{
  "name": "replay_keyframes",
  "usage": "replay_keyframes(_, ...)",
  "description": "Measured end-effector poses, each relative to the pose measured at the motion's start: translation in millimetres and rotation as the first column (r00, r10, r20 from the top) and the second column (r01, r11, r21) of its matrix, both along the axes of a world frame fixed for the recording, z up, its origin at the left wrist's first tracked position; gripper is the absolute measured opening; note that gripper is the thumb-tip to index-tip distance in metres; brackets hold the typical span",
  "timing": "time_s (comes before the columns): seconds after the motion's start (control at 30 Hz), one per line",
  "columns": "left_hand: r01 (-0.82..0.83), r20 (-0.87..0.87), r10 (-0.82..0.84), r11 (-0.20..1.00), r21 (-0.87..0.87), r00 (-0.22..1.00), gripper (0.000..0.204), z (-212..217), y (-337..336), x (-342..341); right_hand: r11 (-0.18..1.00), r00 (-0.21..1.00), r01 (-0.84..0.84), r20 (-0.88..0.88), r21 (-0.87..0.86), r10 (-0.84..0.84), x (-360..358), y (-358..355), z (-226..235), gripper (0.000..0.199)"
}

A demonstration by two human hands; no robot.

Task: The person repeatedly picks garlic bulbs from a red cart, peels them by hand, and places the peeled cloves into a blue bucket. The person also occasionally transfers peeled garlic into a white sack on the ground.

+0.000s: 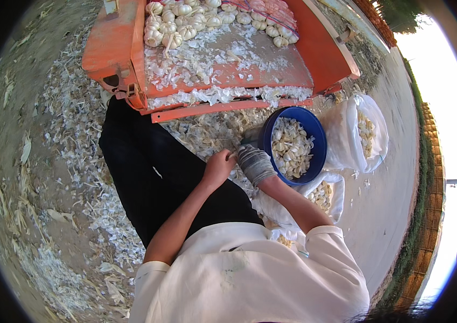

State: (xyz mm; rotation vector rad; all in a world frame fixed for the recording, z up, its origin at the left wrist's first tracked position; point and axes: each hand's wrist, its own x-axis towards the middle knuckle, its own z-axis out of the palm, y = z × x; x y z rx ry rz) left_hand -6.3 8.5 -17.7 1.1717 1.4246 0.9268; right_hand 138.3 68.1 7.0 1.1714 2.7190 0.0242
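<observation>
My bare left hand [219,169] and my right hand [255,163], wrapped in a grey glove, meet above my lap. The left fingers are curled closed, with a small brownish bit showing at their tips; what it is I cannot make out. My right hand is closed too, its fingers turned away and mostly hidden by the glove's back. Right beside the gloved hand stands a blue bucket [321,141] holding many loose garlic cloves [291,148].
Ahead is an orange metal cart bed [228,72] with garlic bulbs [185,21] and a pink net sack [269,12]. White sacks of cloves [341,134] stand right of the bucket and nearer me. Papery garlic skins [72,113] litter the ground.
</observation>
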Motion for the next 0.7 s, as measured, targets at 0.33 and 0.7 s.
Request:
replay_keyframes(0.33,0.177,0.939,0.112,0.968,-0.177,0.324,0.029,19.6,-1.4,-34.6,0.887,0.893,0.150,-0.325,-0.436,-0.311,18.2,20.5,-38.7,0.020)
replay_keyframes(0.7,0.117,0.846,0.095,0.976,-0.183,0.525,0.035,16.4,-1.3,-21.0,0.508,0.239,-0.106,-0.518,-0.855,-0.821,-0.5,-5.5,30.7,0.020)
